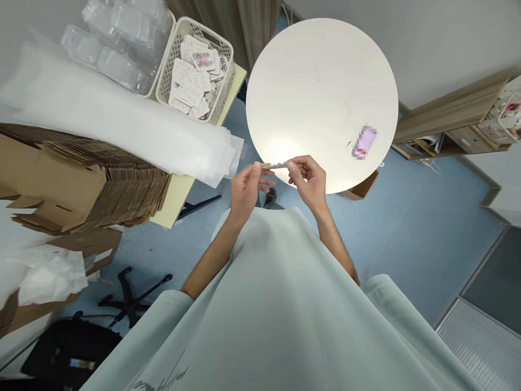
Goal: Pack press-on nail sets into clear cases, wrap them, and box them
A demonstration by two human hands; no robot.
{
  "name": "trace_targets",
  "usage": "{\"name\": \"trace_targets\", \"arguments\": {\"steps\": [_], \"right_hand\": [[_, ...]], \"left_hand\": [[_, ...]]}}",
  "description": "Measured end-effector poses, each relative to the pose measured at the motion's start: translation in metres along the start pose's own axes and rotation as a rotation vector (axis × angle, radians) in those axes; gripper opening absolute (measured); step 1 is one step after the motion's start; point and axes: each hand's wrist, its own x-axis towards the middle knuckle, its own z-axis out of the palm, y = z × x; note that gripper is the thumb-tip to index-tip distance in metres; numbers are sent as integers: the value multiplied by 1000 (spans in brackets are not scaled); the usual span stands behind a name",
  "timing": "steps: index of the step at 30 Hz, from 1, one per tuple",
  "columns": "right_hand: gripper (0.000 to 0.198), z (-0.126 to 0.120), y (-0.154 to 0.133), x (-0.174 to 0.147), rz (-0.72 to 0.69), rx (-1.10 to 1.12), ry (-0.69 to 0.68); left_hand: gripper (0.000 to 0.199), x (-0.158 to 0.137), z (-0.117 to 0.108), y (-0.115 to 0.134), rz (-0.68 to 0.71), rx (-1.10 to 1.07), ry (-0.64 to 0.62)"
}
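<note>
Between my two hands is a thin pale card [277, 166], seen nearly edge-on, with small bumps along its upper side. My left hand [245, 191] pinches one end between thumb and fingers, and its other fingers spread below. At the opposite end, my right hand [311, 182] grips with the thumb and curled fingers. The card is held level over the near edge of a round white table [321, 81]. What the bumps are is too small to make out.
A pixelated pink-purple object [364, 142] lies on the round table. To the left, a yellow table [179, 198] bears a white basket [223, 103] of small cards, clear plastic boxes [130, 27], white sheets [134, 122] and stacked flat cardboard [130, 182]. A chair base [129, 301] stands lower left.
</note>
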Motion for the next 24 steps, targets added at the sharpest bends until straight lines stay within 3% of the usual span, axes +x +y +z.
{"name": "trace_targets", "arguments": {"steps": [6,9,12,17,24], "right_hand": [[56,9,-2,-3,72,-49,-2],[55,20,3,-1,91,-52,44],[56,35,6,3,96,-31,106],[57,66,0,16,119,-16,179],[64,102,-9,25,148,10,263]], "left_hand": [[56,20,-19,2,38,-2,-61],[59,35,-32,4,27,-11,-84],[66,53,-47,10,-10,-30,-159],[54,82,-73,23,-31,-50,-282],[50,111,-101,35,-26,-39,-344]]}}
